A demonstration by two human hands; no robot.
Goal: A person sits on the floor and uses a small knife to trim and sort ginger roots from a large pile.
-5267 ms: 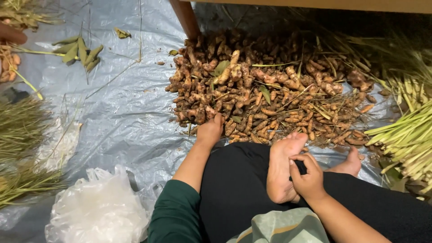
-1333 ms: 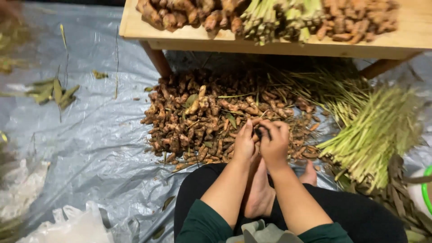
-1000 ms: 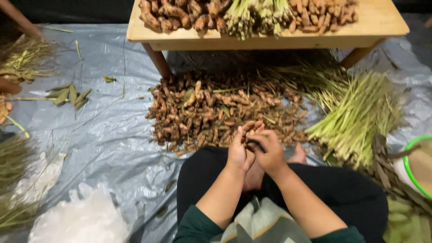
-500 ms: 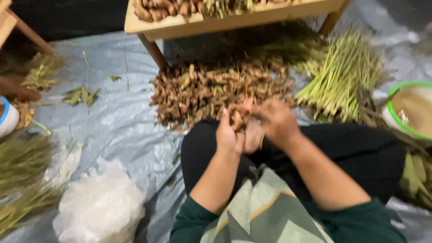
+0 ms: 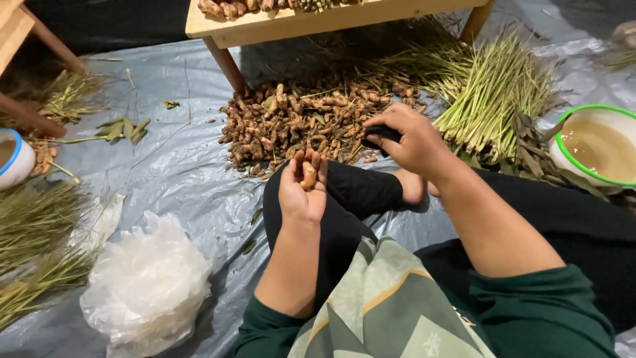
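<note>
Turmeric-like root [image 5: 309, 174], a knobbly orange-brown finger of rhizome, is lying in the cupped left hand [image 5: 303, 192] of a person sitting cross-legged on a crinkled grey plastic sheet [image 5: 165, 166], its long axis running up the palm toward the fingertips and pointing at the pile of roots [image 5: 305, 122] just beyond. The left hand is turned palm-up with its fingers half curled, cradling the piece loosely, not clamping it. The right hand [image 5: 414, 140] is hovering to the right of the root and slightly nearer the pile, its fingers closed around a small dark object [image 5: 381, 136] too hidden to identify; it is apart from the root, so the left hand is the one in contact. The pile is a rough, earthy heap of short lumpy pieces mixed with dry leaves, lying under the front edge of a low wooden table [image 5: 311, 23]. Right of the pile, a bundle of long green stalks [image 5: 493, 93] is fanning out, stiff and fibrous, and beyond it a green-rimmed white bowl [image 5: 596, 147] is holding cloudy liquid. Left of the pile and closer to the person, a soft crumpled heap of clear plastic bags [image 5: 146, 285] is resting on the sheet.
</note>
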